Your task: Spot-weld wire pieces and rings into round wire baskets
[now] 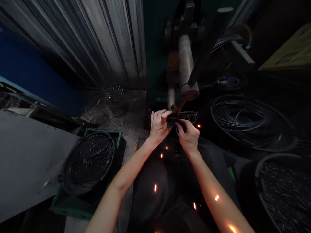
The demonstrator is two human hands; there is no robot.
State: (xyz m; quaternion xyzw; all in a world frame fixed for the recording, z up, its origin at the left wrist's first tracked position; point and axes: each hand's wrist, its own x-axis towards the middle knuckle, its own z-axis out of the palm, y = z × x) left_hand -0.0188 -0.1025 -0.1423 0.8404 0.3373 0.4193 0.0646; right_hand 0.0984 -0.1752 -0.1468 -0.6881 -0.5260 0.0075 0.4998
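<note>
A small wire frame [192, 116] of thin metal rods is held out in front of me, right at the tip of a spot welder [186, 64]. My left hand [159, 125] is closed on the frame's left part, its thumb and fingers at the rods. Lower on the frame, my right hand [189, 135] is closed in a pinch; a thin curved wire shows by its fingertips, partly hidden by the hand. A tiny orange glow shows at the welder's tip, and bright sparks fly over my lap and right forearm.
At left, a black basin [88, 161] of wire pieces rests on a green crate [70, 205]. To the right stand a basin of wire rings [239, 118] and a tub of small metal parts [286, 184]. A grey board [29, 161] juts in from the left.
</note>
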